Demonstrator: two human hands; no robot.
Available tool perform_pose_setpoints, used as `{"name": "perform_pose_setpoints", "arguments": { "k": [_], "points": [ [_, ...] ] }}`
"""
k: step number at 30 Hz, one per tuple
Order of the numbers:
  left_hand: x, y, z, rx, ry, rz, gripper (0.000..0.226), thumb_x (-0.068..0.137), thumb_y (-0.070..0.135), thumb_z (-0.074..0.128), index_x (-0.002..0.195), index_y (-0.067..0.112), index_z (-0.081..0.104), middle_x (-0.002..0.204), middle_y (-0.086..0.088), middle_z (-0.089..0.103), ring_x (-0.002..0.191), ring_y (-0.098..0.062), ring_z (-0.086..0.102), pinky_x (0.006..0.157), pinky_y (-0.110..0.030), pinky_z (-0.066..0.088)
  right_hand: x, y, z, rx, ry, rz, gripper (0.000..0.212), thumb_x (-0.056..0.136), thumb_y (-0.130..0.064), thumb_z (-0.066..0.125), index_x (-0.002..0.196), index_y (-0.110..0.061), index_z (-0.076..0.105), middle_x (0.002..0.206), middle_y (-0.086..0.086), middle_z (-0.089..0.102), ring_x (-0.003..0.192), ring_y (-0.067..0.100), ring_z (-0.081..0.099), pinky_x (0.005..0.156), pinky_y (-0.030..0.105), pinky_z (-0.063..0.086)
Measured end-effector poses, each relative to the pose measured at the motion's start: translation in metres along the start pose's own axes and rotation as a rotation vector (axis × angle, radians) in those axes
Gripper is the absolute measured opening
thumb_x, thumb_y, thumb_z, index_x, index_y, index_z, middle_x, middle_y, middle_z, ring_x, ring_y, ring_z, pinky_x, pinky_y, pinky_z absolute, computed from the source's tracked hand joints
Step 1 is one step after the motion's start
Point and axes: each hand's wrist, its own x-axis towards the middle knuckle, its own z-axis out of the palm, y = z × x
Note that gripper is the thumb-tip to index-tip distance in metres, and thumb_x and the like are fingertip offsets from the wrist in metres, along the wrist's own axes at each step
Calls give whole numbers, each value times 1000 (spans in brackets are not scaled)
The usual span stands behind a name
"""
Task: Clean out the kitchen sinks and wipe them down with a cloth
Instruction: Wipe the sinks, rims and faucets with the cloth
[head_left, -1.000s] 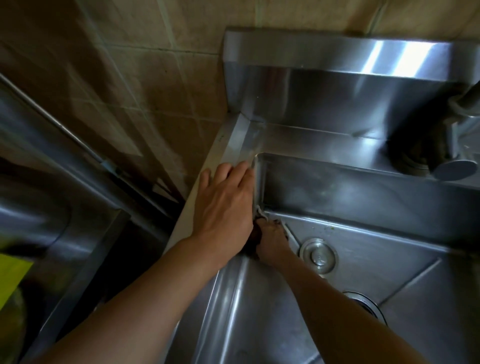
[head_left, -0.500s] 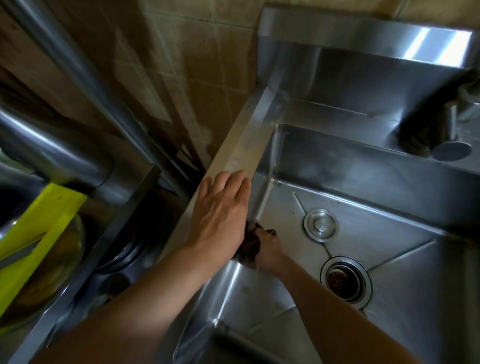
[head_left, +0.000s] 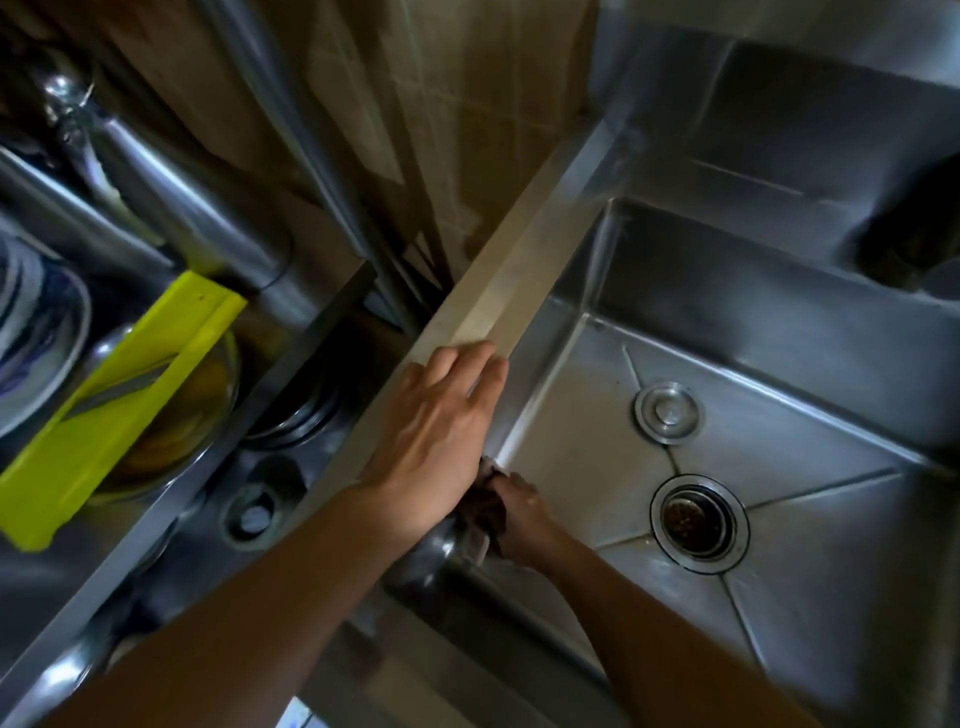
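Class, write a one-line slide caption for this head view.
Left hand braced on sink rim; right hand wiping with cloth.

At frame centre the left hand (head_left: 436, 431) lies flat, fingers (head_left: 467, 364) straight, on the sink's (head_left: 810, 332) left rim. Just below it the right hand (head_left: 522, 514) grips a dark cloth (head_left: 485, 512) against the basin's left wall. A strainer drain (head_left: 698, 522) sits right of centre, and a yellow-green slicer (head_left: 119, 410) lies at left.

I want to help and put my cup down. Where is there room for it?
Bare room: the sink floor between the left wall, the round plug and the drain strainer; also the rim beyond the left hand. Crowded: the near-left corner, where the right hand holds the cloth, and the rack with the yellow slicer.
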Motion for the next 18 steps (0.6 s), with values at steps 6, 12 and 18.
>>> {"name": "perform_pose_setpoints", "arguments": {
  "k": [6, 12, 18],
  "points": [
    [-33, 5, -1, -31, 6, -96, 61, 79, 5, 31, 139, 7, 45, 147, -8, 40, 121, -30, 47, 94, -40, 42, -8, -1, 27, -275, -311, -159, 38, 85, -21, 66, 122, -14, 60, 138, 10, 46, 126, 26, 44, 103, 30, 36],
    [-42, 15, -1, -47, 61, -141, 53, 84, 4, 33, 135, 4, 51, 142, -10, 47, 121, -30, 51, 96, -39, 43, -9, 6, 37, -459, -487, -223, 49, 88, -8, 58, 135, -15, 46, 154, 12, 25, 137, 36, 28, 109, 37, 33],
    [-46, 19, 2, -52, 78, -144, 53, 83, 2, 32, 131, 2, 54, 138, -12, 51, 119, -32, 54, 93, -40, 44, -26, 8, 28, -498, -554, -89, 55, 91, -11, 56, 142, -18, 39, 153, 13, 22, 138, 38, 27, 111, 45, 27]
  ]
}}
